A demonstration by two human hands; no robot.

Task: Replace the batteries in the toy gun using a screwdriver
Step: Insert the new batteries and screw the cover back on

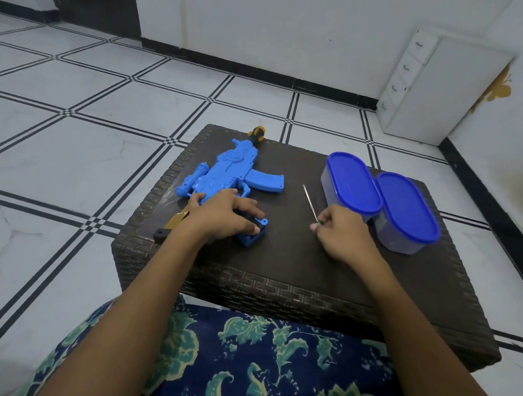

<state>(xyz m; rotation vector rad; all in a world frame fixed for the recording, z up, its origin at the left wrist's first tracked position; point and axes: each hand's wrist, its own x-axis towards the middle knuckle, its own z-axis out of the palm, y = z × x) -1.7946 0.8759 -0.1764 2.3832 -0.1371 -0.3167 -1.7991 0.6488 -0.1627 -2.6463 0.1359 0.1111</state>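
I'm sitting at a low dark table [281, 259] on a white tiled floor [76, 127], my patterned lap [245, 363] just under its near edge. The blue gun [228, 172] lies flat on the table's left half, its yellow-and-black muzzle tip at the far edge, its magazine sticking out to the right, and its gold-and-black stock end poking off the left edge near my wrist. My left hand [223, 214] rests palm down over the rear of the gun, fingers spread and curled over the grip, thumb tip pressing on the grip's butt (a dark opening shows there beside my thumb, though I can't make out what's in it). My right hand [340, 229] is closed around the screwdriver [310, 203], pinching it near the handle end, only a speck of green showing between my fingers; its thin metal shaft points away from me and a little left, low over the bare middle of the table, apart from the gun. Just right of that hand stand two tubs [381, 201] with blue lids, lids on, side by side and touching.
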